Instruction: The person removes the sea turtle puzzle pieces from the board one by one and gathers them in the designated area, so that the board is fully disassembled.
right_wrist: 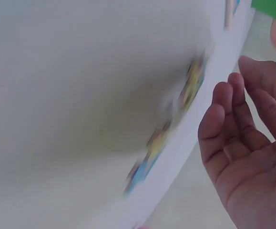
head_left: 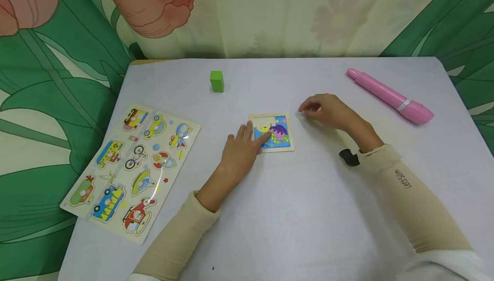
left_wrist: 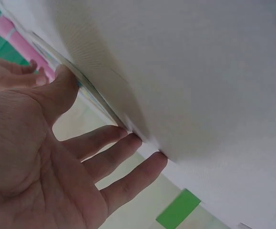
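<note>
On the left of the white table [head_left: 289,229], a big pale flat board [head_left: 129,178] with bright cars, buses and planes lies at a slant. Right of it, at the far side, a small green block [head_left: 217,82] stands by itself.

Nearer and a bit more to the right is the left hand [head_left: 239,152]. Its fingers are spread and mostly straight. The thumb rests on a small square puzzle with a pale wooden frame [head_left: 291,139], and the fingers are at the frame's left side. The puzzle lies flat near the middle of the table. It has a purple shape on blue, and a bare patch at its far left part.

Just right of the puzzle is the right hand [head_left: 328,111]. Its fingers are loosely bent, and I see nothing in them. Small bright puzzle pieces [right_wrist: 191,88] lie on the table close under this hand. They look blurry, so I cannot tell their pictures. A small black thing [head_left: 349,157] is by the right wrist, at the end of a tan sleeve [head_left: 420,212].

At the far right, a long pink plastic tube [head_left: 391,96] lies slanted, its wide end nearer.
</note>
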The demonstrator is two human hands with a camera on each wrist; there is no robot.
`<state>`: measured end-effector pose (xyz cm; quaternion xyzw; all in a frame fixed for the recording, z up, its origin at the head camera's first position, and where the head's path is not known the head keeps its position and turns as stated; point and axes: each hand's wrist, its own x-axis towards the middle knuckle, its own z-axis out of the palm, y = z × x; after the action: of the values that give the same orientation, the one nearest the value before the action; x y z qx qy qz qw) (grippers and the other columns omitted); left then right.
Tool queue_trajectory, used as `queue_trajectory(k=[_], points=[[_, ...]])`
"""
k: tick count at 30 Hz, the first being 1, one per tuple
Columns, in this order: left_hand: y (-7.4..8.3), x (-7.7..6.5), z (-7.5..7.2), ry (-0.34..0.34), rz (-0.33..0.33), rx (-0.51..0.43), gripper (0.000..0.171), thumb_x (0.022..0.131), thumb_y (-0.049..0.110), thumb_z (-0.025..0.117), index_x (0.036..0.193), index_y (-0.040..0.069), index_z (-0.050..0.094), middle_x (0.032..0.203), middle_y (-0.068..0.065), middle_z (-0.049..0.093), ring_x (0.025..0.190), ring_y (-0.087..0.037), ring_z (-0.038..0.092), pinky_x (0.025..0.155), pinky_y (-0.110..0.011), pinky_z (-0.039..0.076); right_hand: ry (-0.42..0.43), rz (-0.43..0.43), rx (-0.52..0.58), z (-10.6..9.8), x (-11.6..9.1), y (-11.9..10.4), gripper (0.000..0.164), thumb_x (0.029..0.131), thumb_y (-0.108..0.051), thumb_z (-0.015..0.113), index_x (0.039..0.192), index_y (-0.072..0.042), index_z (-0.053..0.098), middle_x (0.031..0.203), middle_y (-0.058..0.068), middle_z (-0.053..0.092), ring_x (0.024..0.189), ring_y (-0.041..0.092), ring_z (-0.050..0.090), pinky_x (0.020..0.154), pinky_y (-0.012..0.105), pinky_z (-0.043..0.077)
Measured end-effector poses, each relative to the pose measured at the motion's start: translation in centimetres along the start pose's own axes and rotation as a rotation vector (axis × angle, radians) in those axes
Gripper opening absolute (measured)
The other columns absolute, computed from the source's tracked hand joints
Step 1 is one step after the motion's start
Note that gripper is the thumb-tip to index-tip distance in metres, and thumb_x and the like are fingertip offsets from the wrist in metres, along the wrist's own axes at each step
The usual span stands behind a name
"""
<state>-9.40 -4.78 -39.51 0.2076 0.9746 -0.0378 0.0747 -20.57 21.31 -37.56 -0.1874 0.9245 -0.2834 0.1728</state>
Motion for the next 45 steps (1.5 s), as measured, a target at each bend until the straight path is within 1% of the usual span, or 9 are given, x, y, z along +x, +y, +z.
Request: queue_trajectory(k=[6,10,15,20,23,28,34,42,45], points=[[0.0,0.1,0.0,-0.015,-0.003,0.013,0.055,0.105,0.038,0.059,0.157,0.037,0.043,0.156,-0.023,0.041,0.140,-0.034,0.046,0.096,-0.046,0.053,-0.057,-0.150,0.022,2.7,1.6,-2.3,0.020,0.098,-0.003,0.068,0.117,-0.001,0.074,0.108,0.010,0.072,0.095,0.026,0.059,0.084,0.040,0.048],[0.0,0.1,0.1,-0.011,0.000,0.026,0.054,0.105,0.038,0.058,0.157,0.037,0.043,0.155,-0.023,0.042,0.139,-0.034,0.047,0.096,-0.045,0.053,-0.074,-0.173,0.014,3.5,2.2,-2.6,0.025,0.097,-0.004,0.071,0.121,-0.004,0.074,0.102,0.008,0.068,0.090,0.024,0.057,0.080,0.037,0.046],[0.0,0.1,0.1,-0.017,-0.001,0.027,0.054,0.105,0.038,0.058,0.157,0.037,0.043,0.156,-0.023,0.041,0.140,-0.034,0.046,0.096,-0.046,0.053,-0.098,-0.168,-0.001,3.6,2.2,-2.7,0.026,0.097,-0.005,0.071,0.123,-0.008,0.074,0.097,0.006,0.062,0.087,0.023,0.054,0.079,0.038,0.045],[0.0,0.1,0.0,-0.028,0.000,0.019,0.054,0.106,0.038,0.057,0.158,0.037,0.042,0.157,-0.023,0.040,0.140,-0.034,0.045,0.097,-0.046,0.052,-0.125,-0.204,-0.050,3.6,2.3,-2.6,0.028,0.097,-0.006,0.071,0.125,-0.008,0.074,0.097,0.007,0.061,0.087,0.024,0.055,0.081,0.039,0.046],[0.0,0.0,0.1,-0.016,0.003,0.024,0.055,0.105,0.038,0.058,0.158,0.037,0.042,0.156,-0.024,0.042,0.140,-0.034,0.046,0.096,-0.046,0.053,-0.135,-0.233,-0.075,3.5,2.5,-2.7,0.025,0.097,-0.006,0.071,0.122,-0.008,0.075,0.097,0.008,0.060,0.086,0.024,0.054,0.081,0.040,0.047],[0.0,0.1,0.1,-0.005,0.002,0.028,0.055,0.105,0.038,0.059,0.157,0.037,0.043,0.155,-0.024,0.043,0.139,-0.034,0.047,0.095,-0.045,0.053,-0.138,-0.276,-0.081,3.6,2.7,-2.6,0.014,0.097,-0.005,0.071,0.110,-0.009,0.075,0.100,0.008,0.060,0.089,0.025,0.055,0.085,0.042,0.048],[0.1,0.1,0.1,0.007,0.005,0.040,0.055,0.104,0.037,0.060,0.157,0.038,0.043,0.154,-0.025,0.043,0.138,-0.035,0.047,0.094,-0.046,0.054,-0.164,-0.313,-0.064,3.7,2.8,-2.3,0.012,0.101,-0.003,0.065,0.110,-0.008,0.070,0.107,0.012,0.057,0.096,0.028,0.054,0.090,0.045,0.046],[0.5,0.4,0.1,-0.080,0.001,0.047,0.059,0.108,0.021,0.053,0.160,0.042,0.034,0.157,-0.029,0.035,0.142,-0.040,0.042,0.100,-0.052,0.050,-0.168,-0.319,-0.041,3.9,2.9,-2.2,0.013,0.100,0.002,0.064,0.108,-0.006,0.070,0.114,0.014,0.055,0.106,0.030,0.052,0.097,0.046,0.044],[0.5,0.5,0.0,-0.099,-0.001,0.055,0.060,0.109,0.020,0.052,0.160,0.043,0.033,0.157,-0.029,0.035,0.142,-0.040,0.041,0.101,-0.052,0.049,-0.164,-0.328,-0.043,3.9,2.8,-2.2,0.014,0.099,0.003,0.063,0.108,-0.005,0.070,0.117,0.015,0.055,0.110,0.032,0.053,0.098,0.048,0.043]])
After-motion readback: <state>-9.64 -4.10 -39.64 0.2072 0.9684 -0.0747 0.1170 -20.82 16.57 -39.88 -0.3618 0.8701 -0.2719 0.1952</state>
